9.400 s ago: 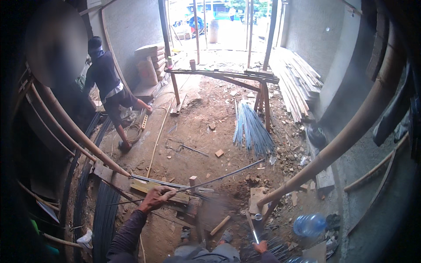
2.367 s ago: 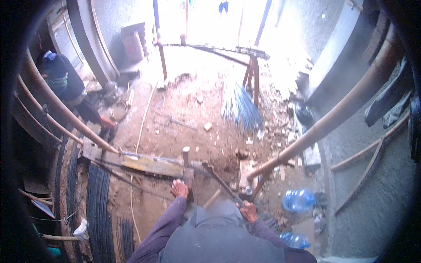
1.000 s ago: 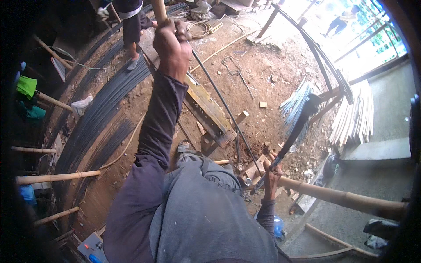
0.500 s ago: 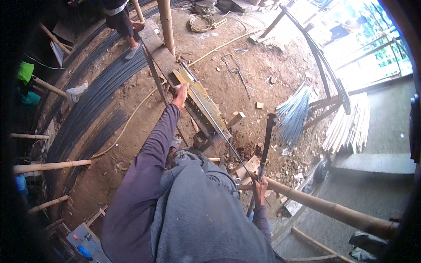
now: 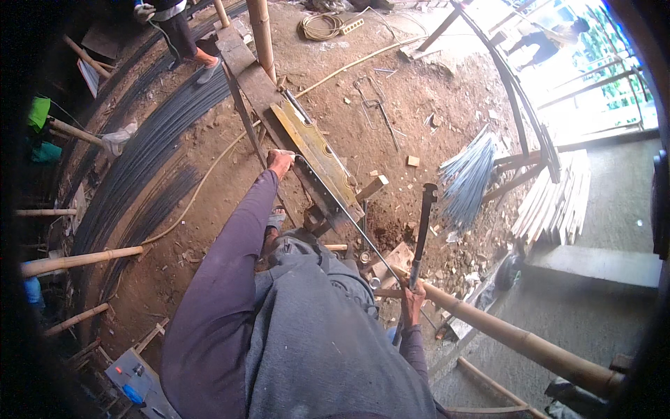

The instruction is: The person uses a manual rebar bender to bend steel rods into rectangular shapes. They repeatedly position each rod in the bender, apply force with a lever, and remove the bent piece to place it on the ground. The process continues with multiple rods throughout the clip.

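Observation:
A thin metal rod (image 5: 359, 227) runs slantwise across the bench, from the far left down to the near right. My left hand (image 5: 281, 163) is closed round its far end, beside the yellowish board (image 5: 317, 150) fixed on the narrow wooden bench (image 5: 248, 77). The rod seems to curve where it leaves my fingers. At the near right, my right hand (image 5: 413, 304) grips a long dark metal bar (image 5: 423, 234) with a notched, hooked head, standing nearly upright. The rod reaches this same hand; whether the fingers also hold it is hidden.
A bamboo pole (image 5: 516, 339) crosses the near right. Long dark rods (image 5: 160, 115) cover the left ground. A bundle of cut rods (image 5: 466, 185) and wooden strips (image 5: 555, 199) lie right. A co-worker's leg (image 5: 183, 38) shows far left; another person (image 5: 548, 42) is far right.
My left hand has moved nearer and slightly left, off the board, with the rod's end. My right hand and the bar have barely moved. The co-worker's gloved hand has come into view.

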Motion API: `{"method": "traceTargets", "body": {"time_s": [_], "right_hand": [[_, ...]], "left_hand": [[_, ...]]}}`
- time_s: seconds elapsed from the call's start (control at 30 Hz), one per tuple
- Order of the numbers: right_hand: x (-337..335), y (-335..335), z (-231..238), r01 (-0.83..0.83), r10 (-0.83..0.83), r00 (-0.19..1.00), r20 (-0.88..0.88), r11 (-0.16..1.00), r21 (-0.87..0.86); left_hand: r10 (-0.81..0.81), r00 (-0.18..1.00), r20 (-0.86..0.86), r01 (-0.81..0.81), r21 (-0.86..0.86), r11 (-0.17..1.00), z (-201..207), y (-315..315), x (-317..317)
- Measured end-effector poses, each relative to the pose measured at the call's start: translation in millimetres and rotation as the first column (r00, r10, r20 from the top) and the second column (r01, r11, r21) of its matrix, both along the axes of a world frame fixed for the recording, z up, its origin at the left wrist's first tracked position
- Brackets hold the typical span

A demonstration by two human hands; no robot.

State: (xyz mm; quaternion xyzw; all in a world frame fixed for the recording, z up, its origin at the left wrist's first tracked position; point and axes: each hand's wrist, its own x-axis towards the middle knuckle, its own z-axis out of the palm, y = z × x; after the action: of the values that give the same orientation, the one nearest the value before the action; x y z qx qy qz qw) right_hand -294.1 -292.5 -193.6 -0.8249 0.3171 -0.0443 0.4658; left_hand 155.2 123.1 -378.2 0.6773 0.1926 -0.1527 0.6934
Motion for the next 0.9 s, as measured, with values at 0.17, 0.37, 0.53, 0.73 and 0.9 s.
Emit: {"method": "traceTargets", "body": {"time_s": [0.17,0.37,0.53,0.73,0.9], "right_hand": [[-5,-2,-3,-0.015,0.000,0.990,-0.138,0.994,-0.110],[-14,-1,-12,0.045,-0.049,0.979,-0.200,0.999,-0.022],[-16,-11,-44,-0.009,0.027,0.974,-0.226,0.997,0.081],[-27,-24,-76,-0.059,0.065,0.938,-0.342,0.998,0.029],[-20,-26,-40,-0.120,0.077,0.974,-0.213,0.973,-0.198]], "left_hand": [[-0.021,1.000,-0.007,0.021,-0.009,1.000,-2,-8,-4],[-0.213,0.972,0.104,0.139,0.477,0.868,43,-23,-15],[-0.368,0.913,0.174,0.157,0.684,0.712,51,-32,-27],[-0.516,0.805,0.293,0.064,0.822,0.567,39,-30,-25],[-0.516,0.801,0.304,0.092,0.790,0.607,42,-29,-27]]}}
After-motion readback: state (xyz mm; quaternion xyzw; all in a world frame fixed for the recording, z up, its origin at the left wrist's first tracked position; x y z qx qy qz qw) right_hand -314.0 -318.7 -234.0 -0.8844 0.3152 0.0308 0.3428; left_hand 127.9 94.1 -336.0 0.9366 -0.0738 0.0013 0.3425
